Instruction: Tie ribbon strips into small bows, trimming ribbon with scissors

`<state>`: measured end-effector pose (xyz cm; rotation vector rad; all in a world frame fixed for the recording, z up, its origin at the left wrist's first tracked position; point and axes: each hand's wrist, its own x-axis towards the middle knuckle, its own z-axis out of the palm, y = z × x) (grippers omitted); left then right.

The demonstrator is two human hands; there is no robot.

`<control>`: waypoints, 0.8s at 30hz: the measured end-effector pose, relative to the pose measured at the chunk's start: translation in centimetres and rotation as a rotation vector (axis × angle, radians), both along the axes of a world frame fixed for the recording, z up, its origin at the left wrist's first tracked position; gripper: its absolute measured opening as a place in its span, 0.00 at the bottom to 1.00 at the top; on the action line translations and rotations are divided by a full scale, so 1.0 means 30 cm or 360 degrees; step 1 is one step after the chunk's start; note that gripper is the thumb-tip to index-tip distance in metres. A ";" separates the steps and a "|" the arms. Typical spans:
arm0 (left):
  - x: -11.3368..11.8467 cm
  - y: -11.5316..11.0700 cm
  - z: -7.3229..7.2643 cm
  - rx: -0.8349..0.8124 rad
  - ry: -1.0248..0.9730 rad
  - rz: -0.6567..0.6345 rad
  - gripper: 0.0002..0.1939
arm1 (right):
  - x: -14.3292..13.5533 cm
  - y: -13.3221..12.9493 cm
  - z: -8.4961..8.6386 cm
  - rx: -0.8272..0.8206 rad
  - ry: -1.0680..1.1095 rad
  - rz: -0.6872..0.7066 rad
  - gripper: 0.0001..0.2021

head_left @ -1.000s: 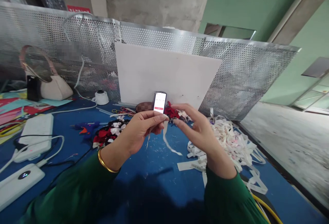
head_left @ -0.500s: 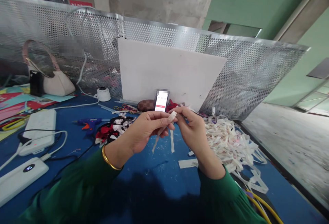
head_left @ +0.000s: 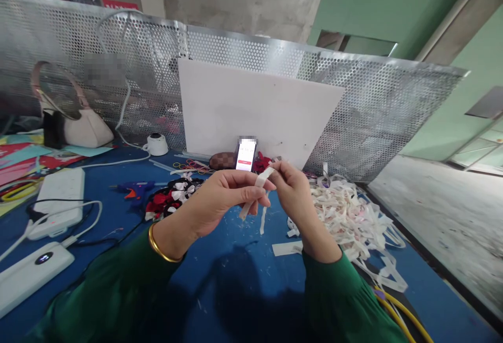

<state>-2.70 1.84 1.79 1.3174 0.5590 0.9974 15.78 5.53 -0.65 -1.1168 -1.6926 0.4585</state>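
Observation:
A short strip of white ribbon (head_left: pixel 264 176) runs between my two hands above the blue table (head_left: pixel 231 259). My left hand (head_left: pixel 231 193) pinches it between thumb and fingers, and one end hangs below the fingers. At the strip's upper end, the fingertips of my right hand (head_left: pixel 290 185) are closed on it. Another thin ribbon tail dangles between the hands. To the right lies a large heap of white ribbon (head_left: pixel 349 212). Left of my hands sits a pile of red, black and white bows (head_left: pixel 173 196).
A lit phone (head_left: pixel 245 155) leans against a white board (head_left: pixel 255 107) at the back. On the left are a glue gun (head_left: pixel 137 188), a power strip (head_left: pixel 61 196), a power bank (head_left: pixel 35 275) and a handbag (head_left: pixel 86 125). A white label (head_left: pixel 286 249) lies near my right wrist.
My hands have drawn slightly apart, and more of the ribbon shows stretched between them. The end hanging below my left fingers has become shorter.

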 end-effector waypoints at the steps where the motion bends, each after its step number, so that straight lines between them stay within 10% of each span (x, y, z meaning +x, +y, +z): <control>1: -0.002 -0.001 0.002 0.0032 -0.0018 0.0033 0.07 | -0.003 0.001 -0.002 -0.0009 -0.0020 0.0021 0.08; 24: -0.033 0.064 0.001 0.0180 -0.0171 0.0709 0.28 | -0.051 -0.065 0.003 -0.0125 0.0376 0.0476 0.07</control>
